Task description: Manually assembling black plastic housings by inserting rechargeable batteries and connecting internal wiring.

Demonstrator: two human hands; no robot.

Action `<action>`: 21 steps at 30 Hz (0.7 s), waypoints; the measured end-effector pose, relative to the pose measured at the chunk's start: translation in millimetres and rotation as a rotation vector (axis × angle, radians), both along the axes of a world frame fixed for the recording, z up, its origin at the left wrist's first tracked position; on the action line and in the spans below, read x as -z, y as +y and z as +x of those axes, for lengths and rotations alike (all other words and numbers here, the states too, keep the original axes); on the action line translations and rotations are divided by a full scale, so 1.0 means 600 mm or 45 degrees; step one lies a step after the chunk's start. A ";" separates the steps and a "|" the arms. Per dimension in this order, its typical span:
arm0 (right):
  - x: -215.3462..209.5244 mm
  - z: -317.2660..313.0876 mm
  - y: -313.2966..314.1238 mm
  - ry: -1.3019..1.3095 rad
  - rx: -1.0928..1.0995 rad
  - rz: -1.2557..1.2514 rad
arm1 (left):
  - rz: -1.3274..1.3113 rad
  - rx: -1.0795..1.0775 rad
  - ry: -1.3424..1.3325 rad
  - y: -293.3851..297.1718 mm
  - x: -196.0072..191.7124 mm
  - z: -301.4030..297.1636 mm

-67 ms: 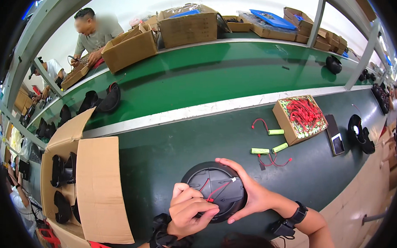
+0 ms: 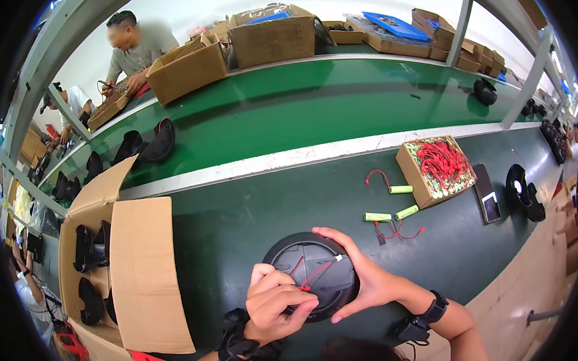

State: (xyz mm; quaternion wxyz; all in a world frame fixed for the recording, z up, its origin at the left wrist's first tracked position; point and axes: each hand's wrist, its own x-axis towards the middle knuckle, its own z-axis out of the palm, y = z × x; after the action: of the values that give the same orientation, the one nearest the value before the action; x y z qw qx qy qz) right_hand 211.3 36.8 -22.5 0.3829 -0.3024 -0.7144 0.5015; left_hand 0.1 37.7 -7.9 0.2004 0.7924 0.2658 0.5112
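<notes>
A round black plastic housing (image 2: 336,289) is held above the bench, its ribbed inner side facing up. My right hand (image 2: 373,280) wraps its right rim, with the thumb at the near edge and the fingers at the far edge. Over the housing's left part, my left hand (image 2: 277,305) is closed in a pinch at a small red connector (image 2: 305,288). One red wire (image 2: 322,275) runs from there to a white plug (image 2: 339,258) on the housing. A second red wire passes behind the left fingers, which partly hide the connector.
Green battery cells (image 2: 378,217) with red leads lie beyond my hands, beside a carton (image 2: 422,185) packed with more. A phone (image 2: 490,206) and black shells (image 2: 524,195) are at right. An open carton (image 2: 152,277) stands left. Past a white ledge runs a green conveyor (image 2: 291,117); a person works beyond.
</notes>
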 end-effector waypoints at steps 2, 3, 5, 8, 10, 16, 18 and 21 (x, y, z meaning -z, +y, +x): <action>0.002 -0.004 0.001 0.029 -0.004 -0.014 | 0.004 -0.016 -0.012 0.000 0.003 -0.001; 0.003 -0.004 0.001 0.056 -0.008 -0.022 | 0.014 -0.033 -0.025 0.000 0.004 -0.001; 0.000 0.002 0.004 0.055 -0.037 -0.022 | -0.001 -0.017 -0.027 0.007 0.002 -0.001; -0.009 0.036 0.026 0.090 -0.225 -0.152 | -0.020 0.041 -0.028 0.011 -0.003 0.000; -0.018 0.075 0.044 0.104 -0.442 -0.341 | -0.016 0.133 -0.045 0.019 0.000 0.002; -0.006 0.024 0.085 -0.253 -0.488 0.422 | -0.192 0.355 0.001 -0.015 -0.054 -0.005; 0.035 -0.003 0.096 -0.071 -0.707 0.398 | -0.221 0.405 -0.073 -0.022 -0.024 -0.018; -0.010 0.005 0.045 0.000 -0.606 0.160 | -0.071 0.370 -0.449 -0.017 0.007 -0.006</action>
State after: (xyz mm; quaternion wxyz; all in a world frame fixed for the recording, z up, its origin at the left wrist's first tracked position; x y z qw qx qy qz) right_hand 214.5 63.6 -16.3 0.2719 -0.1013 -0.7954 0.5322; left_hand -3.7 27.5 -12.1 0.3371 0.7148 0.1237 0.6001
